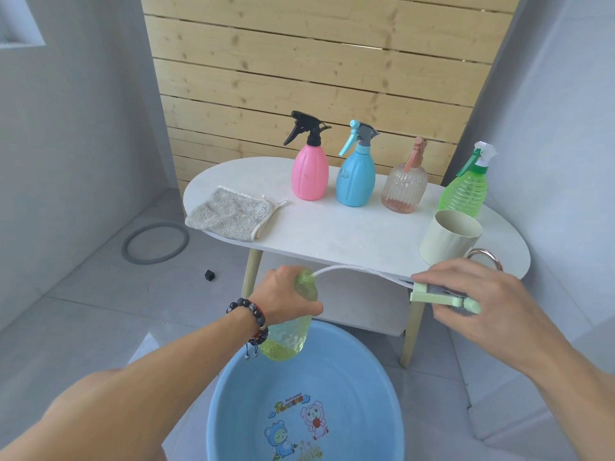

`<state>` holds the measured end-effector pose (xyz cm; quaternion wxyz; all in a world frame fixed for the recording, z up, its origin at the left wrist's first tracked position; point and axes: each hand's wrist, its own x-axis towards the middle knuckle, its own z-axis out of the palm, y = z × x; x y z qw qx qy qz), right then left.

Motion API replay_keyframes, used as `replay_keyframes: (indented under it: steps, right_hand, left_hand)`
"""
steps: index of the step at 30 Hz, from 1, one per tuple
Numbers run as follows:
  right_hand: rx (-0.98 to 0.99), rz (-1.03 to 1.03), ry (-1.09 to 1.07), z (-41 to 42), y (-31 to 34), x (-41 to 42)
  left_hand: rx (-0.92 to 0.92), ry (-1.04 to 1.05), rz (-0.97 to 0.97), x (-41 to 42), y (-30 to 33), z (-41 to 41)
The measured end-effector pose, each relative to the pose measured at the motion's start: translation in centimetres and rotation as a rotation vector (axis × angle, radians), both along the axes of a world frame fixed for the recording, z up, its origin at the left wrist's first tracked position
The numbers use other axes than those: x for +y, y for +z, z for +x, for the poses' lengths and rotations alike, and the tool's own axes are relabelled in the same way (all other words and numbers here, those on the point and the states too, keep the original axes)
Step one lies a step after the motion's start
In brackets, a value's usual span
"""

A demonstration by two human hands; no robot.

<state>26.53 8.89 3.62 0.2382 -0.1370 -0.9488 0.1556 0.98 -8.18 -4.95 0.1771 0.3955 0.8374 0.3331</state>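
- Now, the left hand (283, 294) is wrapped round the neck of the pale green bottle (286, 337). It holds the bottle base-down just above the near rim of the blue basin (349, 377), most likely so any drips land in the tub and not on the floor.
- A little yellow-green liquid sits at the bottom of the bottle.
- Over to the right hand (466, 291): its fingers are curled over the green spray head (442, 297), which is held off to the side, clear of the bottle.
- The white dip tube (349, 268) arcs from the head across to the bottle's mouth. The head looks to be off, with the tube's end at the opening.
- That spread of the hands makes sense, since the long tube needs room to clear the neck.
- Count on the white table (332, 227): four sprayers stand upright in a row at the back, out of the way.
  - pink sprayer (309, 174)
  - blue sprayer (355, 181)
  - clear ribbed sprayer (404, 188)
  - green sprayer (464, 191)
- With the one in hand, that makes five.
- One folded cloth (229, 212) lies at the table's left end, and one pale mug (447, 237) stands at the right, near the working hand.
- On the floor are one grey ring (154, 242) and one small black cube (209, 275).
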Motion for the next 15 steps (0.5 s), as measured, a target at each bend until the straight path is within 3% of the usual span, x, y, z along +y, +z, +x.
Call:
replay_keyframes:
  steps: [4,9,15]
  right_hand:
    - [-0.019,-0.069,0.114,-1.4,0.7,-0.9]
    - [-0.017,-0.273,0.152,-5.0,0.2,-2.9]
    - [-0.183,-0.185,0.137,-8.2,-0.6,-3.3]
  left_hand:
    - [0.138,-0.163,-0.040,0.1,0.3,1.7]
    - [0.118,-0.249,0.006,0.5,0.8,3.9]
    - [0.116,-0.290,0.141,0.7,0.7,4.2]
